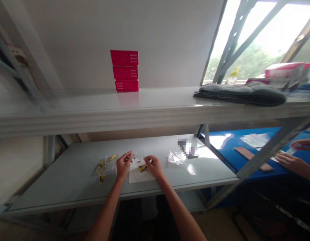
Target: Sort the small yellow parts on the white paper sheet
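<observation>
My left hand [124, 164] is closed, with thumb and fingertips together above the left edge of a white sheet [136, 177]. What it pinches, if anything, is too small to tell. Over the sheet's right side, my right hand [154, 166] curls its fingers in a pinch; its fingertips hide whatever they hold. Between the hands, a small heap of yellow and dark pieces [143, 168] lies on the sheet. To the left are clear plastic bags [106, 164] with similar yellow and dark pieces. More clear plastic bags [176, 158] lie right of my right hand.
Three red boxes [126, 73] stand stacked on the upper shelf [94, 103], with a folded dark cloth [240, 94] farther right. A blurred-out item [188, 148] rests at the table's back right. Beyond a metal post, another person's hands [290, 161] work over a blue table [226, 150].
</observation>
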`<state>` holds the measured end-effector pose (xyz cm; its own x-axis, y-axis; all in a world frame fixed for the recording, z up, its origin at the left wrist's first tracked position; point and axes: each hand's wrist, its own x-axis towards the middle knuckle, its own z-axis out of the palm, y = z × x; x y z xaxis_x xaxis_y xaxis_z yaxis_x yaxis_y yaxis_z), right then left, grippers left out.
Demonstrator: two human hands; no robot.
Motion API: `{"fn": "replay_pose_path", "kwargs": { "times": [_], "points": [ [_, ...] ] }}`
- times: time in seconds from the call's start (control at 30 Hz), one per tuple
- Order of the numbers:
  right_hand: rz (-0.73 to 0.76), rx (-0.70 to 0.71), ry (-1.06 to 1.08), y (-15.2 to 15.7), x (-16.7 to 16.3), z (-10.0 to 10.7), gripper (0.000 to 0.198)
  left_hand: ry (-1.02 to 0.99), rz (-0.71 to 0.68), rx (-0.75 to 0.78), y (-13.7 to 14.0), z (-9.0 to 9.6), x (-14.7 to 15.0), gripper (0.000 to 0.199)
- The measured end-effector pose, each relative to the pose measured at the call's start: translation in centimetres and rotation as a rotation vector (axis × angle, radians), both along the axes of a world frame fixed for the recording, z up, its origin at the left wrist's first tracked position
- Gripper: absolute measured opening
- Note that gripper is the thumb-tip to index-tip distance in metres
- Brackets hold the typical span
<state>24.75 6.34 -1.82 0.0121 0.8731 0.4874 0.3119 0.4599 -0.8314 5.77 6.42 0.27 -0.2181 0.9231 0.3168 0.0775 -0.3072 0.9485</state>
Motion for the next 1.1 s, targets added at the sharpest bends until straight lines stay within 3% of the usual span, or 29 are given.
{"fn": "replay_pose_path", "kwargs": {
  "times": [0.27, 0.4, 0.6, 0.87, 0.97, 1.1],
  "points": [
    [0.021, -0.017, 0.043, 0.1, 0.3, -0.1, 0.024, -0.081, -0.029, -0.037, -0.1, 0.0, 0.4, 0.049],
    [0.041, 0.004, 0.036, -0.3, 0.2, 0.5, 0.024, -0.115, -0.018, -0.038, -0.4, 1.1, 0.6, 0.05],
    [0.039, 0.012, 0.032, -0.5, 0.3, 1.0, 0.026, -0.182, -0.127, -0.036, -0.7, 2.5, 0.8, 0.055],
    [0.017, -0.019, 0.062, -0.3, 0.1, 0.6, 0.022, -0.212, -0.193, -0.063, -0.6, 1.7, 0.8, 0.059],
    [-0.01, -0.032, 0.125, -0.4, 0.1, 0.8, 0.023, -0.123, -0.147, -0.001, -0.1, 0.6, 0.3, 0.049],
    [-0.16, -0.013, 0.251, -0.6, 0.4, 1.1, 0.027, 0.285, -0.023, 0.058, 0.4, -1.3, -0.6, 0.026]
  ]
}}
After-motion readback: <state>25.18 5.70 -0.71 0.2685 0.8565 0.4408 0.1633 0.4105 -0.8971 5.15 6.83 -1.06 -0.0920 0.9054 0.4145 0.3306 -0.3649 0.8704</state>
